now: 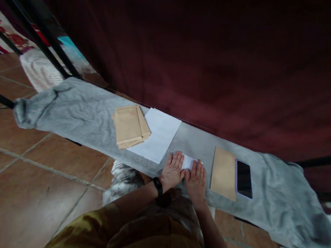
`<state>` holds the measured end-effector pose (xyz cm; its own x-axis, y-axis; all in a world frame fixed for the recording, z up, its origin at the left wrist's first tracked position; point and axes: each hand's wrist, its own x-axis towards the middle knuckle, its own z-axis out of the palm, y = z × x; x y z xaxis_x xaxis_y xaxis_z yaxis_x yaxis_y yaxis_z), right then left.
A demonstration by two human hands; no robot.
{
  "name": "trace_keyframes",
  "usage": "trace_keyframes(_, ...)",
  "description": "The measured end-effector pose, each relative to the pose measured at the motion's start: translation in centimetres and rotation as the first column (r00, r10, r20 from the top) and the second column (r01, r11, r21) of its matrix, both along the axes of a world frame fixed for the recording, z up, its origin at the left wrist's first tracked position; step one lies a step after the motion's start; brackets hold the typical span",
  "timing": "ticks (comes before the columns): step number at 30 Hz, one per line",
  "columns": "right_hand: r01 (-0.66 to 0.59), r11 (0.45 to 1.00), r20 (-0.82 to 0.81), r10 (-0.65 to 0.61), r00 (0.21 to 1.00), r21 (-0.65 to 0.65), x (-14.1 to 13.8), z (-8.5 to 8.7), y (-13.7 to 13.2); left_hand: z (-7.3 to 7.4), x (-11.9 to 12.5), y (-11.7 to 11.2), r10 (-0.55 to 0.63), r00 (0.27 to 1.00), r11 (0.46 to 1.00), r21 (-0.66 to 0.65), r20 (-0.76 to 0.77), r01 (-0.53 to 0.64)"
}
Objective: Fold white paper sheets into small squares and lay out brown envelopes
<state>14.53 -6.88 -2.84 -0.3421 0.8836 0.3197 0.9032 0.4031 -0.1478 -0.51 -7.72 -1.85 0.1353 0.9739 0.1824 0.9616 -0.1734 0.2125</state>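
Note:
My left hand [173,170] and my right hand [197,179] lie flat side by side on a small folded white paper [188,161], fingers stretched out and pressing it onto the grey cloth-covered bench [82,113]. A black band is on my left wrist. A stack of white sheets [158,135] lies just left of my hands, with a pile of brown envelopes [130,125] overlapping its left side. A single brown envelope [224,172] lies right of my right hand, and a dark phone [244,179] rests beside it.
A dark red curtain [217,59] hangs behind the bench. Black metal bars [31,27] slant at the upper left, with patterned fabric behind them. The floor [33,174] is brown tile. A crumpled pale cloth [123,178] lies under the bench edge.

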Motion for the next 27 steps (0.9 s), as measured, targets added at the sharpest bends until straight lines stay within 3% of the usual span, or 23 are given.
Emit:
trace_keyframes(16, 0.059, 0.997, 0.026, -0.061, 0.998, 0.052, 1.4, -1.1, -1.7, 1.0, -0.6, 0.2, -0.015, 1.000, 1.000, -0.009, 0.003, 0.015)
trace_keyframes(23, 0.096, 0.993, -0.029, -0.094, 0.995, 0.064, 1.1, -1.2, -1.8, 3.5, -2.2, 3.2, -0.041, 0.998, 0.994, -0.100, 0.052, 0.046)
trace_keyframes(27, 0.074, 0.997, -0.157, -0.069, 0.985, 0.022, 1.5, -1.0, -1.5, 5.1, -2.8, 5.3, -0.058, 0.986, 0.986, -0.143, 0.157, 0.081)
